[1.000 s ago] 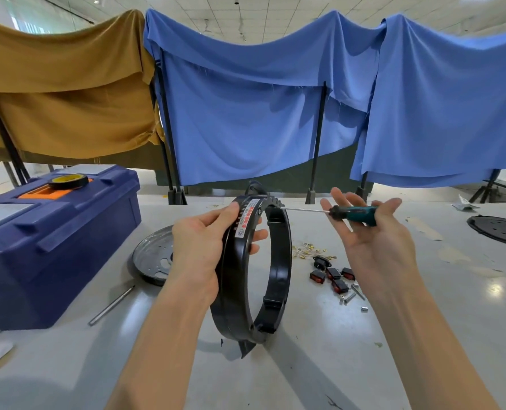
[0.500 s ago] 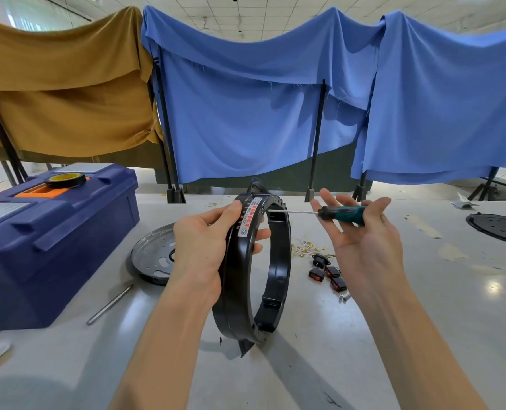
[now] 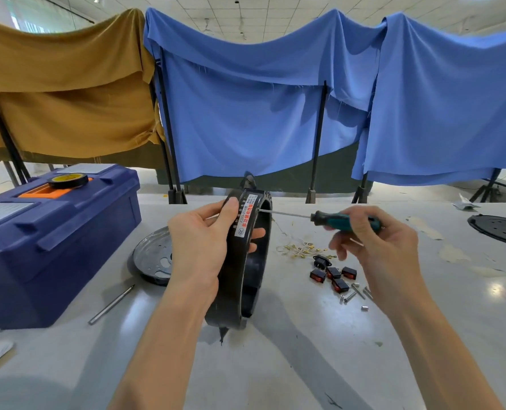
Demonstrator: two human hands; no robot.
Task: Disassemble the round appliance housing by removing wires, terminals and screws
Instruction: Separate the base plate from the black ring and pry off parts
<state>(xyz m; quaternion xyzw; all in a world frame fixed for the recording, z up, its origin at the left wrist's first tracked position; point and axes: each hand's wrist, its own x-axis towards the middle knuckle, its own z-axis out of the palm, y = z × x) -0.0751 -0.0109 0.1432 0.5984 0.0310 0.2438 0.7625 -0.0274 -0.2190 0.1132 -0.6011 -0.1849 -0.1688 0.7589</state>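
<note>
Head camera looks down at a round black housing that stands up on its edge near the middle of a gray table. The left hand holds the top of the ring tight, with the thumb on the outside next to a white and red label and the fingers curled inside. The right hand is wrapped around the green and black handle of a screwdriver. Its thin metal tip touches the top of the housing, just beside the label. On the table to the right of the ring lies a little heap of thin wires with yellow ends. Near them sit some small black and red switches, and a few silver screws lie beside those. Behind the left hand, a round metal plate rests flat on the table. A thin metal rod lies in front of it. A big blue toolbox sits at the left with a roll of tape on top. Far to the right is a flat black disc with holes. Blue cloth and brown cloth hang at the back.
</note>
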